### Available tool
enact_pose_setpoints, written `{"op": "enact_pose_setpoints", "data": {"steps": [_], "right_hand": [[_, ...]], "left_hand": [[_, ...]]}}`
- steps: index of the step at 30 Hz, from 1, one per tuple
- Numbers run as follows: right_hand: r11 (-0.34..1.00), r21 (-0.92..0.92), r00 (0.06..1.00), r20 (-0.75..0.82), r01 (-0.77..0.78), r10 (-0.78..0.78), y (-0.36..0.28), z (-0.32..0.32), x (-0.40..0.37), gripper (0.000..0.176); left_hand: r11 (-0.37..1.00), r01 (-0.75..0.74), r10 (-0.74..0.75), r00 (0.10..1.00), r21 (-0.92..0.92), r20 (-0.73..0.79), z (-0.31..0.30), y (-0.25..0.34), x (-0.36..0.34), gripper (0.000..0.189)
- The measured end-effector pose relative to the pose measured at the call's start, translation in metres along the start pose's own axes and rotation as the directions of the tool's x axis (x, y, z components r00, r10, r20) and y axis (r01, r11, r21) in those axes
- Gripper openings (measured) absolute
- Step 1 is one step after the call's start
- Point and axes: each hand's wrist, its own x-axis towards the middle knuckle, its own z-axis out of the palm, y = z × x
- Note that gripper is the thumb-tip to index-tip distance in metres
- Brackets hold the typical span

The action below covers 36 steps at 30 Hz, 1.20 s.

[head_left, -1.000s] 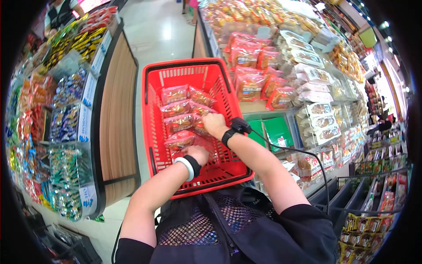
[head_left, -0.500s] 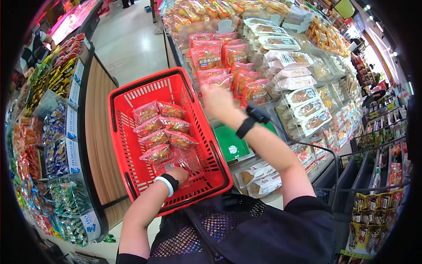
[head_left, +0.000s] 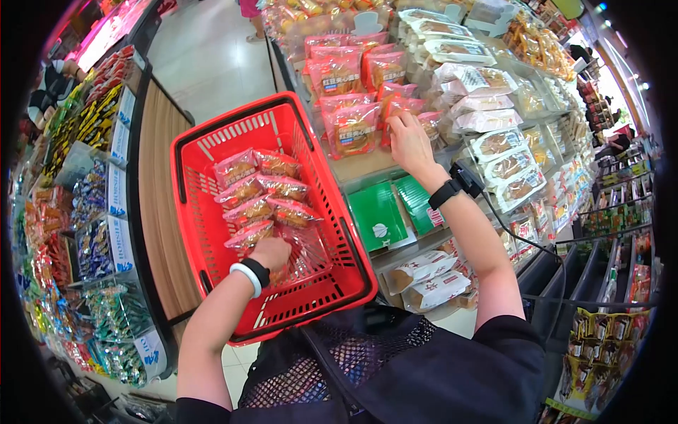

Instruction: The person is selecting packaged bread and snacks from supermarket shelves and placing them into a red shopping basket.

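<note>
A red shopping basket [head_left: 357, 283] stands in front of me, with several pink-wrapped bread packs [head_left: 284, 187] in two rows inside. My left hand [head_left: 272, 256] is down in the basket, fingers curled at the lower packs beside clear pink wrapping; what it holds is hidden. My right hand [head_left: 411, 141] reaches to the shelf, its fingers bent against the red-and-pink bread packs [head_left: 393, 106]; whether it grips one I cannot make out. Left of it, another pink pack [head_left: 353, 131] stands upright at the shelf front.
White-wrapped breads [head_left: 510, 166] fill the shelf at the right. Green cards [head_left: 378, 215] lie below the pink packs. A wood-sided candy stand [head_left: 152, 205] is at the left. At the top, part of a person [head_left: 253, 15] shows in the aisle. A cable runs from my right wrist.
My right hand has moved right along the shelf, and pink packs at the front right there are gone. My left hand has shifted slightly up and left in the basket.
</note>
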Motion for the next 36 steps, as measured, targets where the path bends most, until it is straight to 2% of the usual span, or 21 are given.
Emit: {"op": "enact_pose_setpoints", "data": {"steps": [4,6,7,8,10,11,12,14,15,16,19,20,22,24,26,28,29,30,33,35,36], "right_hand": [[0.981,0.154,0.993,-0.039,0.117,-0.113,-0.046,-0.005,0.004,0.027],[0.969,0.188,0.987,-0.040,0.162,-0.157,-0.073,-0.006,-0.001,0.027],[0.948,0.252,0.980,-0.015,0.194,-0.196,-0.085,-0.006,-0.002,0.027],[0.923,0.314,0.972,0.009,0.221,-0.236,-0.096,-0.005,-0.004,0.027],[0.902,0.320,0.946,0.046,0.291,-0.322,-0.115,-0.001,-0.008,0.027],[0.891,0.320,0.936,0.035,0.321,-0.350,-0.124,0.001,-0.009,0.026],[0.894,0.311,0.937,0.031,0.323,-0.349,-0.126,0.005,-0.006,0.026],[0.898,0.296,0.941,-0.015,0.327,-0.338,-0.125,0.011,-0.003,0.023],[0.921,0.255,0.954,-0.025,0.296,-0.300,-0.117,0.015,0.001,0.023],[0.923,0.245,0.954,-0.028,0.296,-0.298,-0.109,0.014,0.007,0.023],[0.993,-0.063,0.995,-0.015,0.098,-0.100,-0.070,0.013,0.023,0.019],[0.986,-0.160,0.999,-0.018,0.038,-0.041,-0.055,0.014,0.026,0.017],[0.930,-0.362,0.986,0.116,-0.066,0.116,-0.029,0.010,0.031,0.018],[0.872,-0.468,0.964,0.135,-0.142,0.230,0.001,0.007,0.031,0.020],[0.850,-0.516,0.947,0.208,-0.105,0.244,0.030,-0.002,0.025,0.024],[0.837,-0.536,0.916,0.274,-0.109,0.294,0.049,-0.011,0.019,0.024],[0.878,-0.466,0.920,0.285,-0.112,0.269,0.059,-0.011,0.016,0.025],[0.913,-0.392,0.925,0.294,-0.114,0.242,0.062,-0.012,0.015,0.026],[0.929,-0.364,0.944,0.279,-0.067,0.177,0.072,-0.014,0.010,0.030],[0.940,-0.339,0.950,0.280,-0.041,0.142,0.076,-0.013,0.008,0.032],[0.948,-0.318,0.953,0.277,-0.027,0.120,0.078,-0.013,0.009,0.030]], "left_hand": [[0.995,0.034,-0.045,0.992,-0.093,-0.116,0.010,-0.018,0.000,0.024],[0.984,0.043,-0.044,0.999,-0.172,-0.005,0.015,-0.017,-0.004,0.032],[0.985,0.040,-0.042,0.999,-0.168,-0.009,0.015,-0.014,-0.004,0.032],[0.986,0.044,-0.034,0.997,-0.161,0.064,0.017,-0.010,-0.005,0.040],[0.987,0.054,-0.021,0.978,-0.151,0.209,0.021,0.001,-0.008,0.067],[0.978,0.132,-0.084,0.956,-0.160,0.280,0.022,0.008,-0.009,0.079],[0.980,0.128,-0.083,0.959,-0.155,0.271,0.024,0.013,-0.009,0.079],[0.996,0.087,-0.088,0.951,0.018,0.295,0.030,0.024,-0.008,0.081],[0.993,0.117,-0.121,0.965,0.031,0.234,0.028,0.033,-0.014,0.082],[0.993,0.112,-0.117,0.967,0.035,0.226,0.027,0.035,-0.017,0.082],[0.985,-0.171,0.171,0.981,-0.005,0.095,0.028,0.036,-0.013,0.074],[0.985,-0.174,0.173,0.981,0.000,0.090,0.033,0.037,-0.004,0.074],[0.958,-0.270,0.252,0.954,0.097,0.164,0.037,0.038,0.008,0.066],[0.956,-0.285,0.275,0.952,0.067,0.134,0.037,0.035,0.010,0.058],[0.964,-0.263,0.261,0.920,-0.033,0.291,0.033,0.035,0.013,0.056],[0.960,-0.278,0.280,0.932,-0.044,0.232,0.036,0.032,0.010,0.054],[0.956,-0.288,0.293,0.940,-0.054,0.172,0.038,0.030,0.009,0.053],[0.955,-0.291,0.296,0.939,-0.054,0.174,0.035,0.031,0.009,0.053],[0.963,-0.271,0.265,0.946,0.007,0.185,0.032,0.034,0.011,0.049],[0.967,-0.252,0.241,0.955,0.044,0.175,0.033,0.035,0.012,0.035],[0.967,-0.251,0.240,0.954,0.043,0.177,0.034,0.036,0.012,0.035]]}}
